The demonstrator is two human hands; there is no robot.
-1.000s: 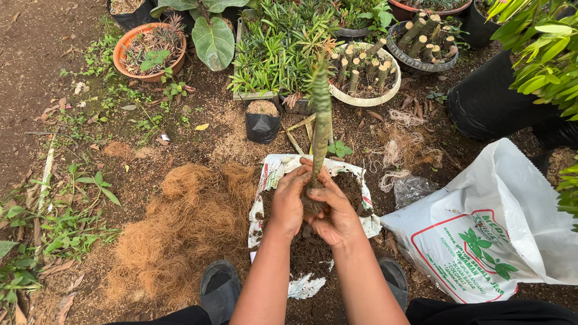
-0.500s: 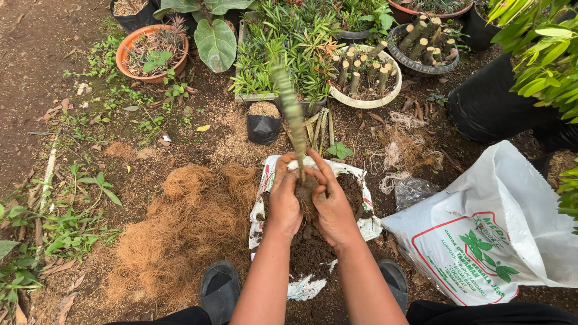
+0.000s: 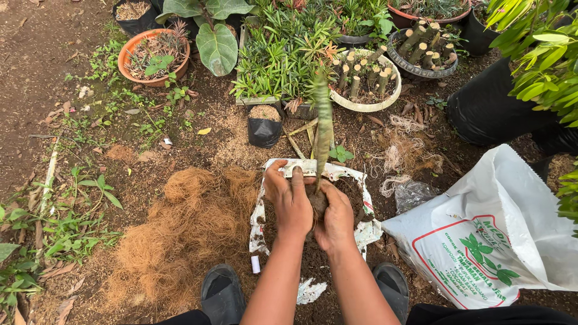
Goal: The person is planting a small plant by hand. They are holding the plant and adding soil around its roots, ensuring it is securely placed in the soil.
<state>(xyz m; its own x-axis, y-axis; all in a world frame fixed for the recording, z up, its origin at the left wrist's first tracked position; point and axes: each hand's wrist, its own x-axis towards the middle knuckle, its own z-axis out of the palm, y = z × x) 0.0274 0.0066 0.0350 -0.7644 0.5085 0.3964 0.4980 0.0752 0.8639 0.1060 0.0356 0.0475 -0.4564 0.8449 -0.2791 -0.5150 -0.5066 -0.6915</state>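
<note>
Head view, looking down past two bare forearms. Both wrapped around a dark root ball (image 3: 317,203) of soil, held just above the torn white sack of soil (image 3: 313,210) spread open on the ground. Left hand (image 3: 290,200) closed over the left side of the root ball, fingers curled across its top. Right hand (image 3: 336,218) cupped tight against the right side, thumb pressed in beside the stem. Most of the root ball hidden under the fingers, only a dark crumbly patch between the hands showing.

Rising from the root ball, a slim banded green plant (image 3: 323,123), blurred, tilted slightly away from upright, its tip hard to separate from the foliage behind; perhaps a mottled, strap-like leaf, though blur prevents certainty.

Left of the torn sack, a heap of brown coconut fibre (image 3: 180,235). Just beyond the sack, a small black grow bag (image 3: 264,127) filled with pale husk. Right of the sack, a large white printed bag (image 3: 494,241), lying on its side, cut off at the frame edge. Further beyond the sack, a pale bowl of cut stems (image 3: 361,81) and a terracotta pot (image 3: 153,57). Nearer than the sack, two dark sandal toes (image 3: 223,292), partly cut off by the bottom edge
</note>
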